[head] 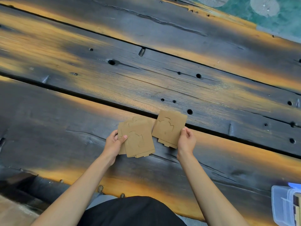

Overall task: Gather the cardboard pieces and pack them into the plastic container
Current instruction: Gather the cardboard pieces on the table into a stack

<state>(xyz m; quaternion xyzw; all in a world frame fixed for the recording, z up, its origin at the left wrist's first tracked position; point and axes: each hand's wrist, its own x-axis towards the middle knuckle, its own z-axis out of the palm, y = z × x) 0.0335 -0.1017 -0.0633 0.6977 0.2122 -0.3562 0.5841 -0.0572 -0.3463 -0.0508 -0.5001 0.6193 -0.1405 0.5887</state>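
A fanned stack of brown cardboard pieces (138, 141) with curved die-cut lines rests near the table's front, held by my left hand (114, 142), thumb on top. My right hand (186, 141) pinches the right edge of a single cardboard piece (169, 128), which is tilted and sits just right of the stack. The clear plastic container (283, 207) stands at the bottom right corner, partly cut off by the frame, with something brown and dark inside it.
The work surface is a dark charred wooden table (146, 70) of wide planks with orange streaks, gaps between planks and several holes. A green floor (276, 22) shows at the top right. My black clothing fills the bottom centre.
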